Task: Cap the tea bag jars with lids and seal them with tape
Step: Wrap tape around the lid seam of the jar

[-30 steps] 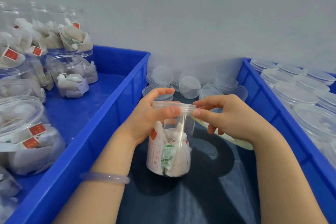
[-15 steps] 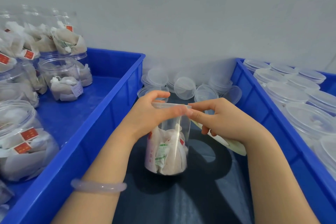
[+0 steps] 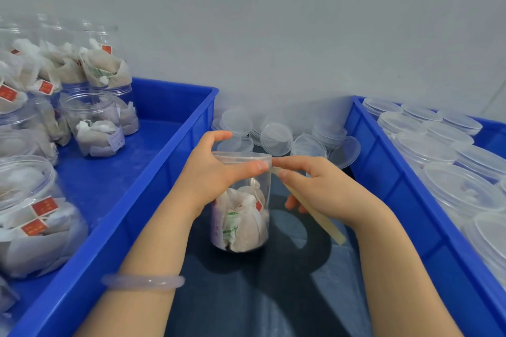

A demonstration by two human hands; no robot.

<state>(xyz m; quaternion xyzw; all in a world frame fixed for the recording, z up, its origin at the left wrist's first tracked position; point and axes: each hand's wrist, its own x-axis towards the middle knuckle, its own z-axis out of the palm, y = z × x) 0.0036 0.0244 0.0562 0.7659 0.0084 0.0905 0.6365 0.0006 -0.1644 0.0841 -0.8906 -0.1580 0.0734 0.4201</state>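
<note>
Curled round the lid [image 3: 241, 157], the left hand [image 3: 208, 172] steadies the jar [image 3: 241, 221] on the table [image 3: 273, 295]. At its 3 o'clock the right hand [image 3: 323, 186] pinches tape [image 3: 330, 228] against the rim, probably to wrap the seam.

Left hand [image 3: 213, 175], right hand [image 3: 321, 189], fingers curled.

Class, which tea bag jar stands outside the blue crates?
The lidded jar in the left hand, on the dark surface; others sit inside the left crate.
</note>
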